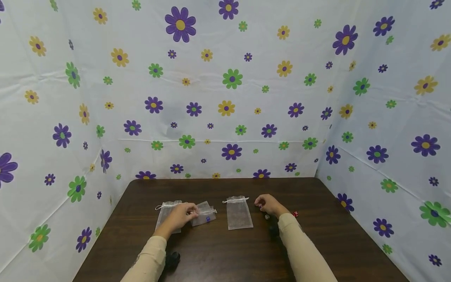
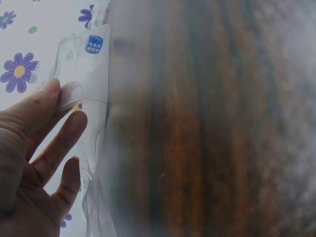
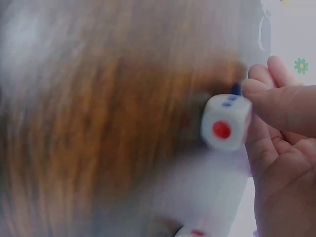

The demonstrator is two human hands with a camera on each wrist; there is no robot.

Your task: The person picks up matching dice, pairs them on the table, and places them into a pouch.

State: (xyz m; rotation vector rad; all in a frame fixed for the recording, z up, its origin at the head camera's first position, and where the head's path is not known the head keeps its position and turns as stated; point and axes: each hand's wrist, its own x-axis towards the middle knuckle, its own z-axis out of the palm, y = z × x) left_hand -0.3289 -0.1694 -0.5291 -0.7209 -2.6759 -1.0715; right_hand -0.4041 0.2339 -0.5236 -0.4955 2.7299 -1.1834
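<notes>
My left hand pinches a small sheer drawstring pouch between thumb and finger. A blue die with white pips shows inside that pouch. Beneath my left forearm lies another sheer pouch, partly covered. On the right, my right hand is low over the table, its thumb and fingertips at a small dark blue die, mostly hidden. Nearer the wrist sits a white die with a red pip and blue pips. A red die lies beside the right wrist.
A flat sheer pouch with a white drawstring lies between the hands. Part of another white die shows at the bottom of the right wrist view. Flowered cloth walls enclose the brown table behind and at both sides.
</notes>
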